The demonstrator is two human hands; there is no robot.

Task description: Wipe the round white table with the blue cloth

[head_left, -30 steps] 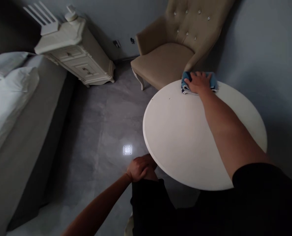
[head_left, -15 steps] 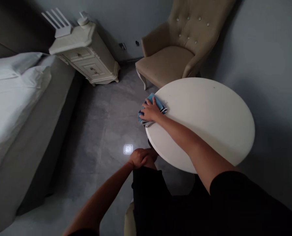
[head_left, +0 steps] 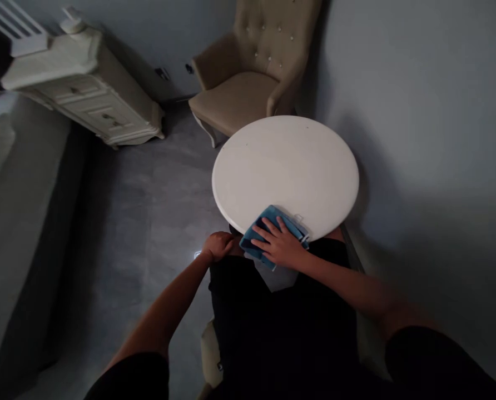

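A folded blue cloth (head_left: 254, 249) with pale edging lies at the near edge of the round white table (head_left: 289, 166), part of it hanging past the rim. My right hand (head_left: 280, 244) presses on the cloth from above and holds it there, fingers spread. The hand hides the middle of the cloth. My left hand (head_left: 218, 246) rests on my left knee, just below the table's left rim. Its fingers lie over the knee, and nothing else shows in it.
Behind the table stands a tan buttoned armchair (head_left: 239, 100). A cream nightstand (head_left: 106, 105) with a white router (head_left: 29, 44) on it stands at the upper left, beside a bed (head_left: 26, 183). A grey wall (head_left: 418, 111) rises on the right.
My right hand has slid the cloth from the table's left edge along to the near edge, closer to my body. The view has shifted right. My left hand stays on my knee.
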